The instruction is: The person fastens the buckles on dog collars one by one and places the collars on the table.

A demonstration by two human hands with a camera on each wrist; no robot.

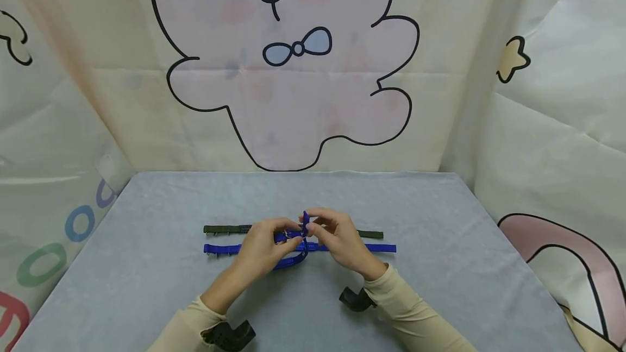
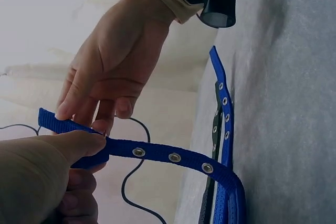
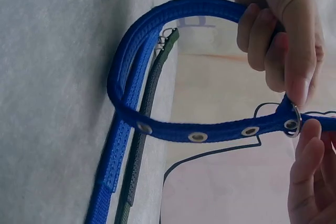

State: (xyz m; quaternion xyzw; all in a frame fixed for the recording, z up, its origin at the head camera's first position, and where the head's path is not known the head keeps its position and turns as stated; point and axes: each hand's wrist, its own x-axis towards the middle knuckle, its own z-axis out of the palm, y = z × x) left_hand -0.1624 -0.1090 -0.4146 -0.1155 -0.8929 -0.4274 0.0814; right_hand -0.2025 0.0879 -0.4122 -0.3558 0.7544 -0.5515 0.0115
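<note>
A blue dog collar with metal eyelets is bent into a loop above the table. My left hand grips it, thumb pressed near a metal ring through which the strap passes. On the other side, my right hand pinches the strap's free end between thumb and fingers; that end sticks up past the fingertips in the head view. Part of the buckle area is hidden behind the left fingers.
A second blue collar lies stretched out across the table behind the hands. Parallel to it, farther back, lies a dark green collar. A printed curtain hangs behind the table.
</note>
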